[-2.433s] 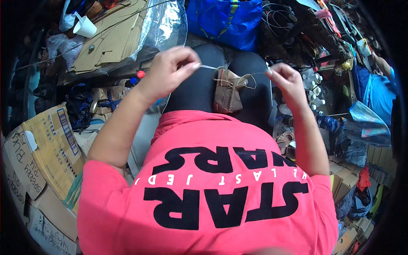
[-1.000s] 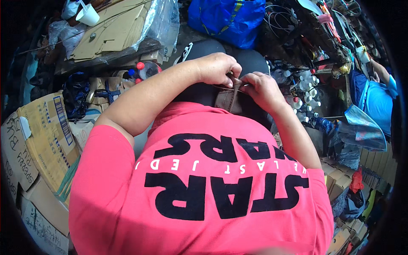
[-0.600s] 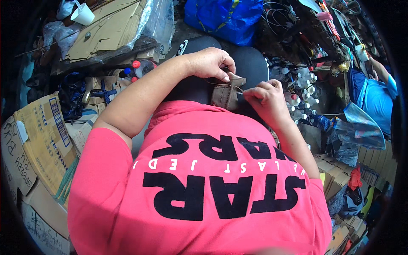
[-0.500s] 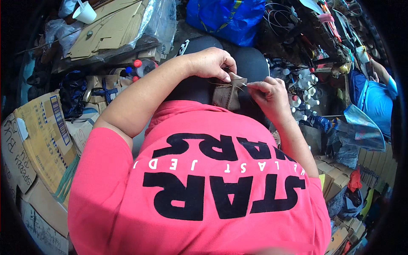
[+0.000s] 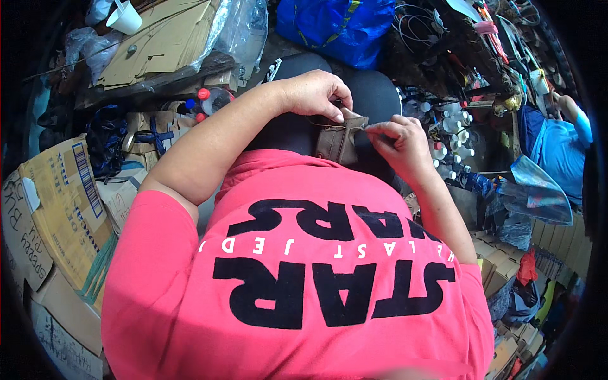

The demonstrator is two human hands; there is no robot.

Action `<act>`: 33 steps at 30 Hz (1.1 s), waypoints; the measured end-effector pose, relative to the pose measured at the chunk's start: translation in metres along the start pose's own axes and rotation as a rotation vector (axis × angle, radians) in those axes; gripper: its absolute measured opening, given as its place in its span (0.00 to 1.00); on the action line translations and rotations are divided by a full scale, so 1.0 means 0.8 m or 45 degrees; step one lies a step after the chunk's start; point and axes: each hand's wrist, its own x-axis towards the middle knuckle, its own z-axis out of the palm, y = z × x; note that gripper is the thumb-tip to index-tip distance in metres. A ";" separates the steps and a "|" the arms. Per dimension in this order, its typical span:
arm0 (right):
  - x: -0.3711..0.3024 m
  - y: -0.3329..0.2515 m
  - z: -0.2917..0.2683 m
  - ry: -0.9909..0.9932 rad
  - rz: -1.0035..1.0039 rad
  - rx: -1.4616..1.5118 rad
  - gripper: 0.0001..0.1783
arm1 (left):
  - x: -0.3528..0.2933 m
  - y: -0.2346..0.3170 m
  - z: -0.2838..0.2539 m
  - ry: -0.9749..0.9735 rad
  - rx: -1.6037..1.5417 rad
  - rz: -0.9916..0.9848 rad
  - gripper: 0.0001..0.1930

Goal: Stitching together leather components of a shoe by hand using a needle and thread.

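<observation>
A small brown piece with a stitched seam [image 5: 334, 143], leather-like or heavy cloth, lies on my dark-clad lap. My left hand [image 5: 323, 95] is closed on its upper edge, thumb and fingers pinching it. A pale thread [image 5: 328, 125] runs across the upper part of the piece. On the other side, my right hand [image 5: 400, 140] is closed in a pinch, its fingertips right at the piece's right edge. A tiny pale, thin thing shows at those fingertips, too small to make out.
A big blue bag [image 5: 335, 28] stands beyond my knees. Flattened cardboard [image 5: 155, 47] and boxes [image 5: 63, 196] crowd the left side. Several plastic bottles [image 5: 456, 130] stand to the right. Farther right is another person in a blue top [image 5: 560, 152].
My right hand has shifted slightly left, bringing its fingertips closer against the brown piece's edge. The left hand keeps its grip in the same place.
</observation>
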 end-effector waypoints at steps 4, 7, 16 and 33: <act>0.007 -0.002 0.000 0.027 0.011 0.081 0.06 | 0.000 -0.003 0.001 0.012 -0.030 0.009 0.15; 0.011 0.000 0.000 0.006 -0.014 0.064 0.06 | 0.000 0.000 -0.001 -0.009 0.022 -0.013 0.16; 0.028 -0.003 -0.012 -0.109 -0.047 0.093 0.09 | -0.001 0.002 -0.001 -0.022 0.014 -0.031 0.16; 0.051 0.039 0.032 -0.256 -0.037 0.580 0.06 | 0.001 -0.015 0.010 0.101 0.003 0.094 0.12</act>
